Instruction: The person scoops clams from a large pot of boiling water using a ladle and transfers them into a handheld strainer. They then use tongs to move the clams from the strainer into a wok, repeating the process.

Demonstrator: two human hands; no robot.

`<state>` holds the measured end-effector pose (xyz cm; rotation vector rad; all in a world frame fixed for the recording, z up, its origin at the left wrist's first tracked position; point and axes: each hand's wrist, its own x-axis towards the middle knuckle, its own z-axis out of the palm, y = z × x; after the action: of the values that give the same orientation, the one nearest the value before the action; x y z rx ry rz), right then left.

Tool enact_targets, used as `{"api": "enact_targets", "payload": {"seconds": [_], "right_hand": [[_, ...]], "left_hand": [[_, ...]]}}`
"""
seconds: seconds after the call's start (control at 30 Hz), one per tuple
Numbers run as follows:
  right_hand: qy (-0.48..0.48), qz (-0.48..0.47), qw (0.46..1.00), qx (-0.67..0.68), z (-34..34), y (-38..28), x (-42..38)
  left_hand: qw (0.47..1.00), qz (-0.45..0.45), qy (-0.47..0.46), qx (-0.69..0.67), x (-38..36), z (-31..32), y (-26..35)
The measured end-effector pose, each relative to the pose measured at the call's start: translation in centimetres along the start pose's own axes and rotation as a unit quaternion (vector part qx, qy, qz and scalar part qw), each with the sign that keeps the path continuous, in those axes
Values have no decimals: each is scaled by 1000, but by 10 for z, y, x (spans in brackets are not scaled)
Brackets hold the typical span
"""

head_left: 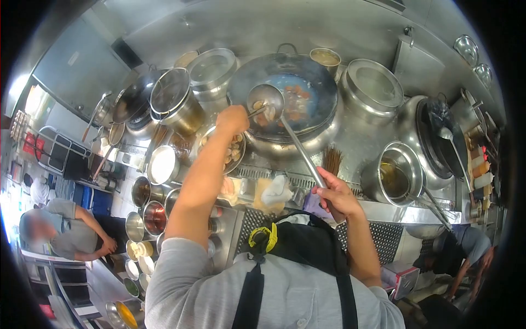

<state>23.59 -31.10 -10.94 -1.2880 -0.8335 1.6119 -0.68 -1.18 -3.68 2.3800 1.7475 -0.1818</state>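
Note:
My right hand [339, 194] is wrapped round the long handle of a ladle [302, 149]. The ladle's bowl [265, 96] hangs over the near left part of a large wok [246, 71] and holds pale pieces of food [269, 112]. Fingers closed, my left hand [233, 119] is at the left of the bowl. A thin metal shaft [256, 112] runs from it to the food; its far end is not clear. Reddish-brown pieces [298, 92] lie in liquid in the wok. Below my left hand, partly behind my forearm, sits a bowl of brownish pieces [235, 151].
Metal pots [211, 71] and a lidded pot [375, 85] flank the wok. A strainer pot [393, 174] stands at right, near a bamboo brush [332, 160]. Several seasoning containers [155, 216] line the left. One person [66, 225] stands left; another [466, 252] bends at right.

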Motion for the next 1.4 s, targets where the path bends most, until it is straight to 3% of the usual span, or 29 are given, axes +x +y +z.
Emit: {"api": "enact_targets", "payload": {"seconds": [0.23, 0.33, 0.47, 0.67, 0.77, 0.87, 0.97, 1.13, 1.27, 1.4], "right_hand": [[2, -1, 1000, 8, -1, 0, 0], [-5, -6, 1000, 10, -2, -1, 0], [-8, -5, 1000, 1, -3, -3, 1], [-9, -2, 1000, 6, -4, -2, 0], [-1, -7, 1000, 2, -4, -2, 0], [-1, -10, 1000, 6, -4, 3, 0], [0, -5, 1000, 5, -1, -1, 1], [6, 7, 1000, -21, 0, -4, -3], [6, -4, 1000, -21, 0, -1, -3], [7, -2, 1000, 2, 3, 2, -7]], "left_hand": [[991, 87, 105, 15, -24, -15, -74], [997, 23, 79, 0, -47, -29, -100], [999, -36, 29, 4, -32, 8, -145], [996, -72, -51, -1, -23, 58, -160], [995, -92, -29, -19, -40, 27, -136], [998, -3, 64, 8, -32, 9, -136], [995, 73, 61, 43, -49, -23, -89], [988, 90, 32, 119, -30, -9, -36], [983, 100, 14, 155, -19, -8, -29], [984, 112, 71, 119, -22, -11, -51]]}}
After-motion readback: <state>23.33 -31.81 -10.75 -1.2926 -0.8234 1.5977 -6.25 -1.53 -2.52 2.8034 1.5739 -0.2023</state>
